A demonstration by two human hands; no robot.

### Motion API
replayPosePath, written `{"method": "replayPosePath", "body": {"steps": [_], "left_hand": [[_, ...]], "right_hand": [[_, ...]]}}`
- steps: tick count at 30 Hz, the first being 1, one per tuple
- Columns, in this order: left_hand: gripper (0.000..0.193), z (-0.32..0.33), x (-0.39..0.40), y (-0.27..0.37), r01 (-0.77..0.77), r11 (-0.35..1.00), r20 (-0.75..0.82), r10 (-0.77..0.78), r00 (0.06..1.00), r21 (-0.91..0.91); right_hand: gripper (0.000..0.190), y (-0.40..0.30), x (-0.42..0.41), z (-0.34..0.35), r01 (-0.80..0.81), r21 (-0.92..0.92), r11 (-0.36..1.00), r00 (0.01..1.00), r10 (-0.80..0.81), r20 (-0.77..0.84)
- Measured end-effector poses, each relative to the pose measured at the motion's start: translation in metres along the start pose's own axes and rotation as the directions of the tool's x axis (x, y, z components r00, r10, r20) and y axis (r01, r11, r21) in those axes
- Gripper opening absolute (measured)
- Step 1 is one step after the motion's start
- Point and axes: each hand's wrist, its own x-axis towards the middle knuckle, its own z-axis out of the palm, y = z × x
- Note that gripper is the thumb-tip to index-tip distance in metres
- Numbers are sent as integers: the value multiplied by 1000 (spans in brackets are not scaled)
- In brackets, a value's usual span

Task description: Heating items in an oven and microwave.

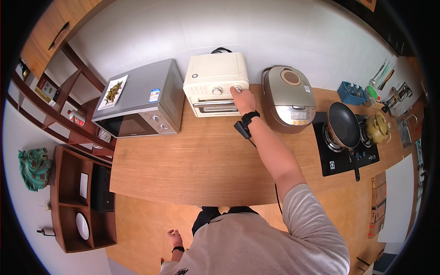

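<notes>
My right hand (243, 99) reaches over the counter to a cream toaster oven (216, 68). Its fingers grip the right control knob (237, 88) on the front panel. To the left of it, the other round knob (217, 90) is untouched. The oven's door handle (213, 103) runs across below the knobs, and the door looks closed. Down by my side, over the floor, hangs my left hand (174, 237) with loosely curled fingers; I see nothing in it. Each wrist wears a black strap, and the right one has a small black device (242, 129) with a cable.
Left of the oven stands a grey microwave (144, 82), with a white plate (103, 103) of green food on top. A rice cooker (288, 92) stands close on the right. Beyond it, a frying pan (343, 125) and a yellow pot (377, 126) sit on the gas hob (338, 165).
</notes>
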Motion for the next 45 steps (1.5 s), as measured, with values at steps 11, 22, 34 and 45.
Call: {"method": "replayPosePath", "body": {"steps": [11,22,34,45], "left_hand": [[30,-2,-4,-1,-7,1000,-4,7,1000,-29],[31,-1,-11,13,52,998,17,-52,998,18],[30,2,-9,10,50,998,13,-49,999,-38],[31,9,-12,18,49,999,15,-49,999,-7]], "right_hand": [[63,-8,-11,-6,19,-118,993,1000,-21,-23],[43,11,12,9,-405,671,621,900,142,412],[55,1,3,-1,71,-85,994,995,-77,-65],[42,10,12,2,-550,680,486,818,149,555]]}}
